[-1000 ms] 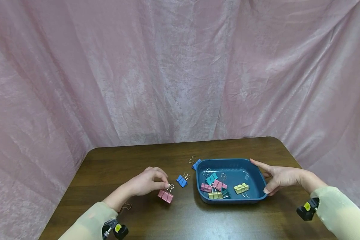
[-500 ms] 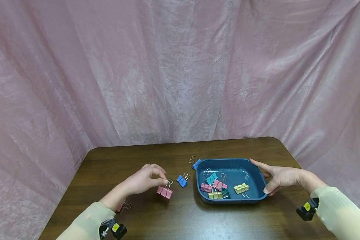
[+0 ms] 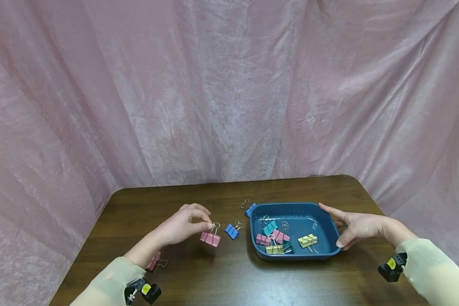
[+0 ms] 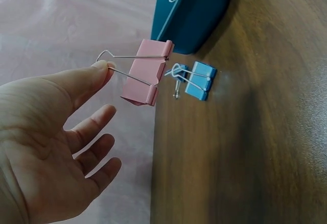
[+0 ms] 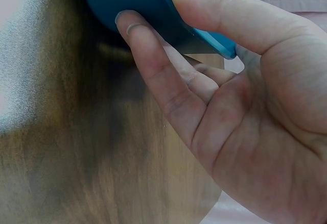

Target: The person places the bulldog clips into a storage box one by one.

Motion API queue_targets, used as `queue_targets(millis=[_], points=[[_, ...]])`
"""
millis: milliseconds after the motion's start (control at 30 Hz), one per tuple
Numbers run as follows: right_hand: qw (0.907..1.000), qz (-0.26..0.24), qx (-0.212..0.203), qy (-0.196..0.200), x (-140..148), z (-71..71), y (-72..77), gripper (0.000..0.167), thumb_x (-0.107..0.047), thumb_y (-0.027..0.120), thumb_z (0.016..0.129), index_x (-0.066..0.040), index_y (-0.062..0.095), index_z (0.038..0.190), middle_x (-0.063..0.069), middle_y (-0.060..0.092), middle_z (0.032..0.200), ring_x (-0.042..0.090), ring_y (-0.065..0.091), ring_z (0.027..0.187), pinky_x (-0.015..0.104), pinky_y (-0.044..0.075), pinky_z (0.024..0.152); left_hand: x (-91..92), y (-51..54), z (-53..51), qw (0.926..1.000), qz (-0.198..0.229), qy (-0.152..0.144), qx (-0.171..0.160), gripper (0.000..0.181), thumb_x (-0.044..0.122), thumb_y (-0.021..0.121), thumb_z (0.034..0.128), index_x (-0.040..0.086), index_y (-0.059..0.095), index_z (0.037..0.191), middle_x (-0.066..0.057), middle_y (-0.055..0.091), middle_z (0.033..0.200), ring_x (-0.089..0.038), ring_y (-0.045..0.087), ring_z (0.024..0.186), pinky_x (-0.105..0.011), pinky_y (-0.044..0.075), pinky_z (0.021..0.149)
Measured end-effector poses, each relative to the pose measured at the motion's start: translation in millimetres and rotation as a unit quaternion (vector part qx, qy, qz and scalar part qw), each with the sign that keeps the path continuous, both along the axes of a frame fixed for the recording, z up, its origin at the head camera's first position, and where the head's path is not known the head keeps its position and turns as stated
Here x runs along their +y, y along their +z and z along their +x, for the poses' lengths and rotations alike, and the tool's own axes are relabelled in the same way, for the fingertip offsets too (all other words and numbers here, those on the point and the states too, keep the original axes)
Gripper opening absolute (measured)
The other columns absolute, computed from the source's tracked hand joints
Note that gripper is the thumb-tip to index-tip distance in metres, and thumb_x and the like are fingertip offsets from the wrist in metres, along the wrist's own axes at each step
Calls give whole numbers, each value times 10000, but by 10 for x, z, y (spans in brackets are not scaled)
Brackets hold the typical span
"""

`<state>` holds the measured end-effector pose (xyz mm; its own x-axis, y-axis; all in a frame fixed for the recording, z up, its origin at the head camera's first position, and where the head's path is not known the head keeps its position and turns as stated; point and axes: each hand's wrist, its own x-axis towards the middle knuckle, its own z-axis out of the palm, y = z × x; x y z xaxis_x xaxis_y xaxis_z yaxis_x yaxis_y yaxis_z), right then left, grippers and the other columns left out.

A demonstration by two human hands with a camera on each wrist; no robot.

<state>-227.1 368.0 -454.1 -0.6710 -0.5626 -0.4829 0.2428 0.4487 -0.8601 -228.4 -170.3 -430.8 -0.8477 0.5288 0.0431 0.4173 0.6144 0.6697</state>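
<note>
Thumb and forefinger of my left hand [image 3: 185, 225] pinch a pink binder clip [image 3: 210, 239] by its wire handle. In the left wrist view that pink clip [image 4: 145, 73] hangs above the table, while the other fingers are spread. My right hand [image 3: 361, 227] grips the right end of a blue tray [image 3: 295, 256], thumb on its rim and fingers against the outer wall, as the right wrist view shows. Inside the tray lie a teal clip [image 3: 270, 228], a yellow clip [image 3: 307, 240] and several others in pink, yellow and dark green.
Left of the tray, a blue binder clip [image 3: 232, 231] lies on the wooden table [image 3: 229, 284], and another blue clip [image 3: 250, 209] sits against the tray's corner. A further pink clip [image 3: 154, 261] is beside my left forearm. Behind the table hangs a pink curtain [image 3: 214, 93].
My left hand has risen slightly away from me with the pink clip, which swings on its handle. The pink clip by my forearm shows more now. My right hand and the tray stay put.
</note>
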Motion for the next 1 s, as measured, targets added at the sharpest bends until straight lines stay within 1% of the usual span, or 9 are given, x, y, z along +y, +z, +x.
queue_targets(millis=[267,500,800,1000], points=[[10000,9,-32,-3,12,-3,-8,1231,60,781,837,-222,-117,1630,482,99,1538,432,533,1245,539,562,866,-3,84,7,9999,97,41,-16,82,343,736,956,310,764,887,40,622,1253,-298,455,1260,-524,375,1008],[10000,20,12,-6,3,2,11,1233,58,787,831,-228,-105,1634,484,99,1537,426,525,1251,540,562,865,-5,155,11,9998,155,87,99,75,372,727,959,344,759,897,91,614,1249,-278,449,1269,-513,375,1009],[10000,18,37,9,-2,2,17,1233,60,787,827,-219,-104,1633,490,109,1530,421,537,1237,536,565,860,31,239,26,9994,231,194,177,112,379,726,960,285,781,935,95,610,1264,-279,439,1286,-519,373,1013],[10000,8,23,-7,-7,7,19,1232,63,786,827,-215,-104,1633,491,115,1528,427,536,1237,538,563,860,59,280,36,9986,286,317,311,74,387,730,954,333,766,918,84,615,1270,-275,442,1285,-516,380,1009]])
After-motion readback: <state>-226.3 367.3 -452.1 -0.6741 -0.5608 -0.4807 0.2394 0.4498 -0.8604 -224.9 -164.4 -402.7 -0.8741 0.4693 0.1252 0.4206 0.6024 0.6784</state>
